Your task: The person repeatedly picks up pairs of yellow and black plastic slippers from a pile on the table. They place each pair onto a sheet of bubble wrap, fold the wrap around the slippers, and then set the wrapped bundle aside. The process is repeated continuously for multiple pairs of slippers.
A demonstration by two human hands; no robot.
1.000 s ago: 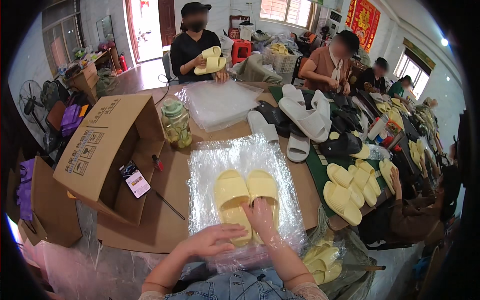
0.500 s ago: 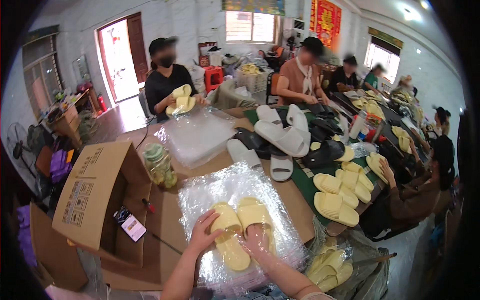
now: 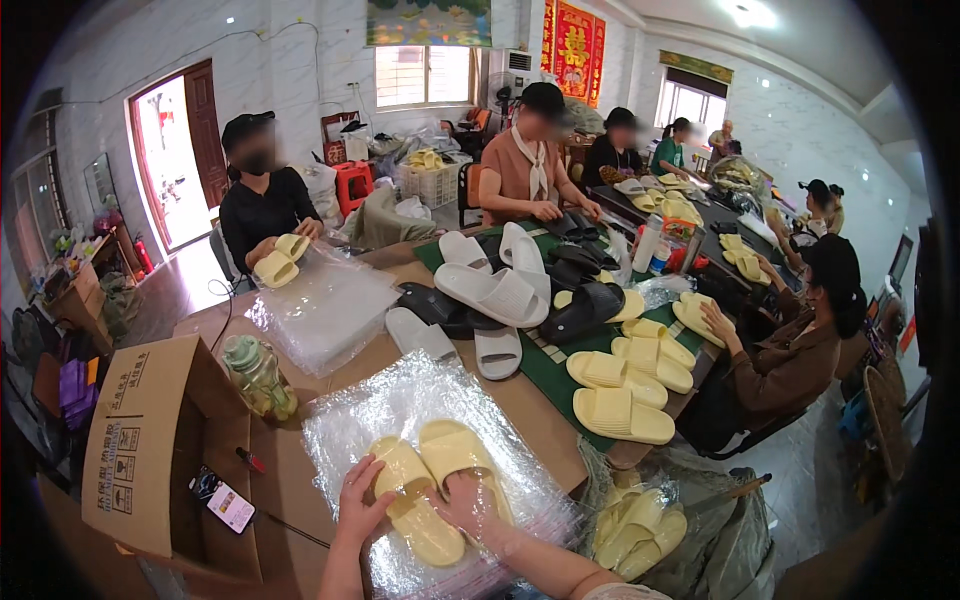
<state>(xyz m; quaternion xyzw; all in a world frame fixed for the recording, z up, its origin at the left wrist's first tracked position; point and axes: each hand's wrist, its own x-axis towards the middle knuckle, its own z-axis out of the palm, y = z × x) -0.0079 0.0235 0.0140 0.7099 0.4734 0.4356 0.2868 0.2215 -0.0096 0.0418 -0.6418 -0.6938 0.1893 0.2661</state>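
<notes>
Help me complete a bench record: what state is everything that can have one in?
Handled yellow slippers: side by side, soles down
Left hand: touching one slipper, thumb spread
Right hand: partly inside the other
Cardboard box: open
Phone: screen lit
Jar: lid on
Door: open
Ceiling light: on

This looks like a small workshop dealing in footwear. Several workers (image 3: 520, 165) line a long run of tables (image 3: 280, 465) strewn with yellow, grey and black slippers (image 3: 625, 415). Clear bags (image 3: 340, 415) lie in stacks, an open carton (image 3: 145, 440) rests on its side at the near end, and a crate (image 3: 425, 190) toward the back holds more yellow slippers. The marbled wall (image 3: 250, 60), red poster (image 3: 573, 50) and patterned blind (image 3: 430, 22) look more domestic than industrial.
</notes>
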